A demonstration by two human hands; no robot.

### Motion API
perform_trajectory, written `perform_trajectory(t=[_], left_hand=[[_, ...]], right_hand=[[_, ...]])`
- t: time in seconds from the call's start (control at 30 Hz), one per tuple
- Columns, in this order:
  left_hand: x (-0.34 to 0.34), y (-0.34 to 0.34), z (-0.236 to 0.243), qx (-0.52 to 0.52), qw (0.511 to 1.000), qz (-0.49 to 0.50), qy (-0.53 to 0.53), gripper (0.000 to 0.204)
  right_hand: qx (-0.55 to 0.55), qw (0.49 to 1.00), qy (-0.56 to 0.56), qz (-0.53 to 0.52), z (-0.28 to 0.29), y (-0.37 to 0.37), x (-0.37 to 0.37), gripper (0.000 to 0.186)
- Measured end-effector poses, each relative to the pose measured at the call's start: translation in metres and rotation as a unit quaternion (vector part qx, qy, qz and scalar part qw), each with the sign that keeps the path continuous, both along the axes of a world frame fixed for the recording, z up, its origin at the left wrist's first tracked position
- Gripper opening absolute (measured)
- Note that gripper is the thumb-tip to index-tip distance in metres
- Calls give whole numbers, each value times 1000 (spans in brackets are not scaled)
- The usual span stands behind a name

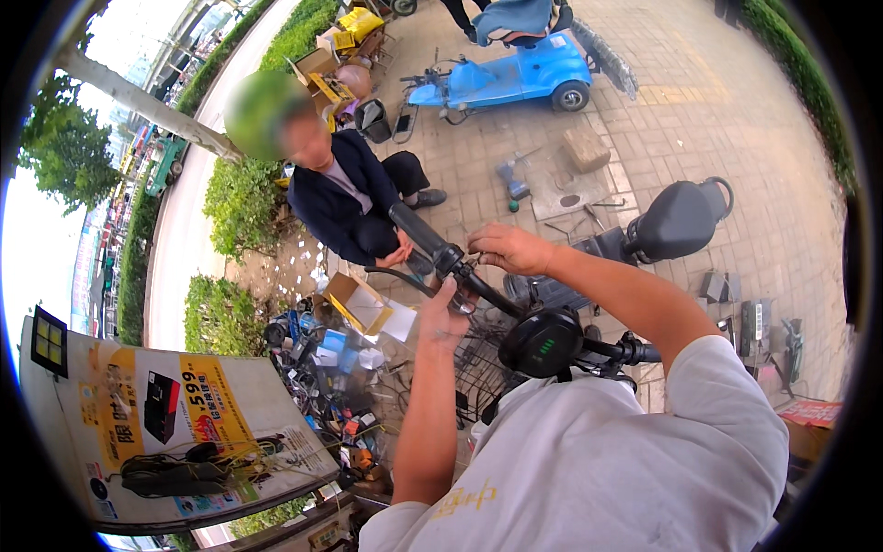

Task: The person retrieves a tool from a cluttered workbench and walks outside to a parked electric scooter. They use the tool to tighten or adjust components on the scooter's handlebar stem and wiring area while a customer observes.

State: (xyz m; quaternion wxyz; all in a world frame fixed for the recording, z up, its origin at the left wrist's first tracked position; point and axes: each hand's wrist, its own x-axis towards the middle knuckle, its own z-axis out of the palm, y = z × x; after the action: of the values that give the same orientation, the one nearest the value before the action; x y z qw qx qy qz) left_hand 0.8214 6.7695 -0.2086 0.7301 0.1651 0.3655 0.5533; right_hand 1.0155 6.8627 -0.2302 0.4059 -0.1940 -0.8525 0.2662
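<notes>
An electric scooter's handlebar stands in front of me, with a black rubber grip (416,228) and a round display (541,342) showing green bars. My left hand (443,316) is closed at the base of the black brake lever (402,275), thumb up; its other fingers are partly hidden. Just across the bar, my right hand (509,248) has its fingers bent and pinched together beside the switch housing (448,258). Whatever lies between those fingertips is too small to make out. Below the handlebar is a wire basket (486,368), and the scooter's black seat (676,221) is to the right.
A person in a dark jacket (345,198) squats beyond the grip. Loose parts (317,396) and an open cardboard box (357,304) lie at the left, near a sign board (175,423). A blue cordless drill (512,179) and a blue three-wheeler (515,78) are farther off.
</notes>
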Motion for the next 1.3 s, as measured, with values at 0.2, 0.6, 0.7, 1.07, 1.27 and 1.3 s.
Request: perform_trajectory(t=[0.2, 0.6, 0.7, 1.07, 1.27, 1.3], left_hand=[[-1, 0, 0, 11, 1000, -5, -12, 34], [-1, 1, -2, 14, 1000, 1, -10, 29], [0, 1, -2, 16, 999, 1, -28, 29], [-3, 0, -3, 6, 1000, 10, -19, 29], [0, -1, 2, 24, 1000, -4, -17, 31], [0, -2, 2, 27, 999, -5, -16, 32]], right_hand=[[-101, 989, -92, -61, 11, -16, 3, 19], [-253, 946, -193, -68, 42, -18, 6, 37], [-281, 938, -194, -60, 46, -19, 6, 38], [-324, 929, -171, -58, 43, -19, 3, 32], [-320, 945, -46, -48, 30, -12, 21, 22], [-295, 954, -40, -44, 34, -15, 24, 21]])
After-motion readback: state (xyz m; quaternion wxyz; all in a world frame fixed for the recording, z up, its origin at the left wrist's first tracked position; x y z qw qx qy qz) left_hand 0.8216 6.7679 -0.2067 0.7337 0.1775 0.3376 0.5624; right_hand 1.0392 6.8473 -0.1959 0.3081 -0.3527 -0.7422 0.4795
